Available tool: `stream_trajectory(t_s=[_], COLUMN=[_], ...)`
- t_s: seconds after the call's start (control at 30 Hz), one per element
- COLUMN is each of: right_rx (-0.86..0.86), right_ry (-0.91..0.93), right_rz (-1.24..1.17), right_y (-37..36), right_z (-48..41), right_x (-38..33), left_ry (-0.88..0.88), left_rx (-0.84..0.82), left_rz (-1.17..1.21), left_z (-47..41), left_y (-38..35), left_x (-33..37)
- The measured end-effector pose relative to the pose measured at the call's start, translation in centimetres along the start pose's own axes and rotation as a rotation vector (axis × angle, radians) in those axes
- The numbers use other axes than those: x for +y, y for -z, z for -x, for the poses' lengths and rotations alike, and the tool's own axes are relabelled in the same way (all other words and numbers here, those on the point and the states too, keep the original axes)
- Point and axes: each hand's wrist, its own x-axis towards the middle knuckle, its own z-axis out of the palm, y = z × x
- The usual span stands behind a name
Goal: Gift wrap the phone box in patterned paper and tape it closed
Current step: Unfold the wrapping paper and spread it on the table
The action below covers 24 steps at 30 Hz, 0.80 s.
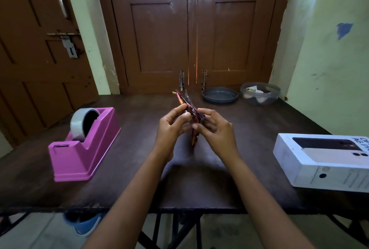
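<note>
A: Report status, left to right.

B: Tape dispenser point(83, 144) stands at the left of the desk point(139, 178). Left hand point(171, 127) pinches the folded patterned paper point(190, 109) above desk centre. Right hand point(213, 127) pinches it too, fingers curled. Phone box point(323, 160) lies far right, well apart, unwrapped.

A: Hazards?

B: Uneven pulling on the folds may tear the sheet. Spreading it may knock the box off the edge.

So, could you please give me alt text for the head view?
The left hand and right hand pinch folded patterned paper above a dark table; a pink tape dispenser sits left, a white phone box right.
</note>
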Motion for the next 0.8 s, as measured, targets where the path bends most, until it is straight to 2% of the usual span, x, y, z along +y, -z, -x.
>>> stream_trajectory(t_s=[0.1, 0.33, 0.47, 0.8], right_rx=[0.051, 0.043, 0.075, 0.026], right_ry=[-0.053, -0.07, -0.08, -0.075], right_rz=[-0.086, -0.077, -0.08, -0.076], right_y=[0.19, 0.08, 0.32, 0.19], right_z=[-0.12, -0.03, -0.08, -0.04], right_x=[-0.16, -0.05, -0.01, -0.13], left_ry=[0.004, -0.012, -0.023, -0.019], left_rx=[0.011, -0.015, 0.048, 0.005], left_rz=[0.025, -0.067, -0.055, -0.132], left_z=[-0.04, 0.11, -0.08, 0.17], left_y=[0.1, 0.12, 0.32, 0.25], left_x=[0.11, -0.26, -0.24, -0.25])
